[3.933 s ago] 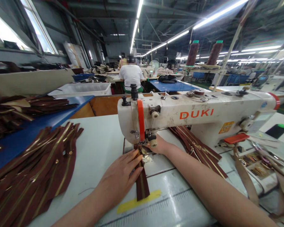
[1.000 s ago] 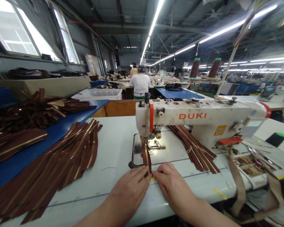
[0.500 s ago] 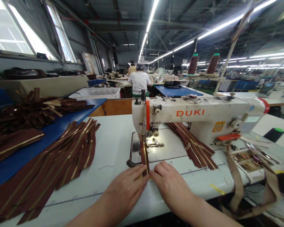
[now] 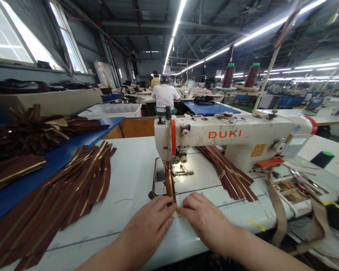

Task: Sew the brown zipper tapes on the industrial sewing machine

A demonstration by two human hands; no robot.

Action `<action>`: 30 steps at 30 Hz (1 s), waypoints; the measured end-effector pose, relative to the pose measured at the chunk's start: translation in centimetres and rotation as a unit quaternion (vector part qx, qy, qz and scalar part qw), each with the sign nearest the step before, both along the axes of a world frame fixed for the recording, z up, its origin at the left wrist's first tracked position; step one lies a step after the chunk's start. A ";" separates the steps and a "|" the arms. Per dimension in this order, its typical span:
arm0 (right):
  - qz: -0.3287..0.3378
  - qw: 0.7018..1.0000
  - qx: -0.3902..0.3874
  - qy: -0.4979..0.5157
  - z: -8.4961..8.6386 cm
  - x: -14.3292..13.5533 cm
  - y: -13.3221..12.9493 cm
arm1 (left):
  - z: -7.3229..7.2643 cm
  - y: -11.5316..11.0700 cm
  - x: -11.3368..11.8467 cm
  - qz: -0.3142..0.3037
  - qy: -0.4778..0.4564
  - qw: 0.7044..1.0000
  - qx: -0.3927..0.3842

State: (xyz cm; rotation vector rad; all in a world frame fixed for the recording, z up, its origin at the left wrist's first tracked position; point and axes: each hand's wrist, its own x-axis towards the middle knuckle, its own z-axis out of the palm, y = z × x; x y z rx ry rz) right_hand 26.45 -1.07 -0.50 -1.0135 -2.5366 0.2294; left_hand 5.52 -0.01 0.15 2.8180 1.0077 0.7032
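Note:
A brown zipper strip [image 4: 170,184] with gold teeth runs from under the needle area of the white sewing machine [image 4: 197,131] toward me. Its near end lies between my two hands. My left hand [image 4: 151,222] has its fingers pressed together on the strip's left side and near end. From the right, my right hand [image 4: 205,218] pinches the strip's edge with thumb and fingertips, the other fingers curled. A fan of brown zipper strips [image 4: 81,180] covers the table's left side. More zipper strips [image 4: 228,173] lie behind and right of the needle.
On the right sits a tray [image 4: 296,192] with small metal parts and scissors, beside a hanging beige strap [image 4: 277,210]. A blue surface [image 4: 56,158] at the left holds piled brown strips. Farther back, a person in a white shirt [image 4: 165,96] sits at another table.
The whole view has shifted slightly, so the machine and table appear a little farther left. Both hands keep about the same hold at the strip's near end.

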 end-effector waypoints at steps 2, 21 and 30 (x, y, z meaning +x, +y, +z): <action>0.020 0.998 -0.033 0.053 0.3 0.5 0.7 | -0.2 0.0 -0.2 0.002 0.000 1.000 0.020; -0.085 0.993 0.075 -0.031 0.2 -2.7 5.7 | -1.2 0.0 -0.9 0.012 0.041 0.995 0.088; -0.078 0.995 0.050 -0.020 -0.2 -2.6 5.6 | -1.6 0.3 -1.0 -0.001 0.038 0.994 0.107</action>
